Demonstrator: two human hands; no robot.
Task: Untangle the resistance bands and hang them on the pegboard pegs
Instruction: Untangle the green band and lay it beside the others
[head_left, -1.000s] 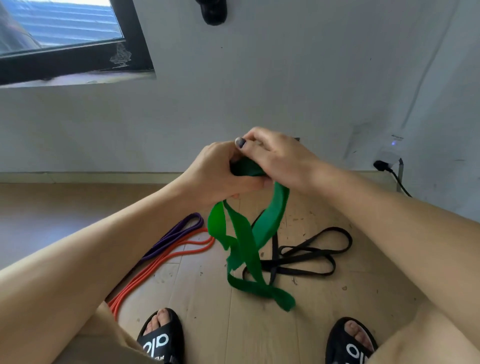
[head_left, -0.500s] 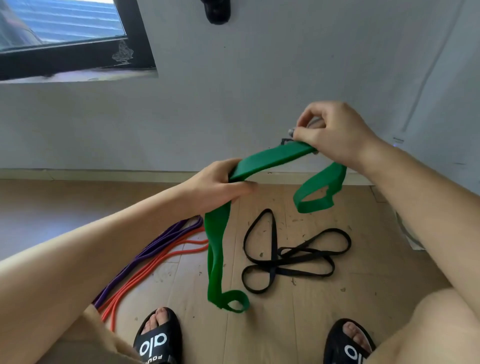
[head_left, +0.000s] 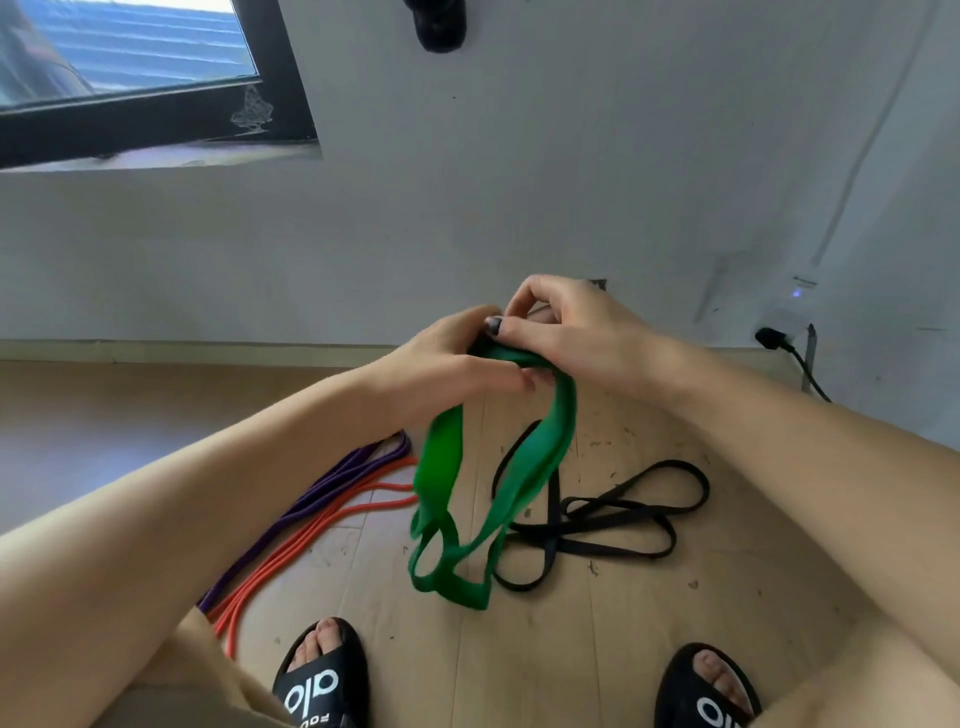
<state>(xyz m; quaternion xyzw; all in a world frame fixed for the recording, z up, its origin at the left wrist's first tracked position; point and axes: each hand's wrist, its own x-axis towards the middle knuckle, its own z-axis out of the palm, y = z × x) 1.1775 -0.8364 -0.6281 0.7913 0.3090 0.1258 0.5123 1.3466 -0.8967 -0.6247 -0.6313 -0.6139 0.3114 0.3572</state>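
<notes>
A wide green resistance band (head_left: 535, 467) hangs in loops from both hands, held above the floor in the middle of the view. My left hand (head_left: 447, 369) grips its top from the left. My right hand (head_left: 566, 327) pinches the same bunched top from the right, and the two hands touch. A thin black band (head_left: 623, 525) lies tangled in loops on the wooden floor behind the green one. A purple band (head_left: 311, 499) and an orange band (head_left: 322, 530) lie side by side on the floor to the left. No pegboard shows.
A white wall (head_left: 519, 182) stands straight ahead, with a dark peg or hook (head_left: 439, 23) at the top edge. A window (head_left: 130, 78) is at upper left. A plug and cable (head_left: 784, 348) sit at the right wall. My sandalled feet (head_left: 322, 675) are below.
My right hand has come back down and left to meet the left hand, folding the stretched green band into hanging loops again. The bands on the floor have not moved.
</notes>
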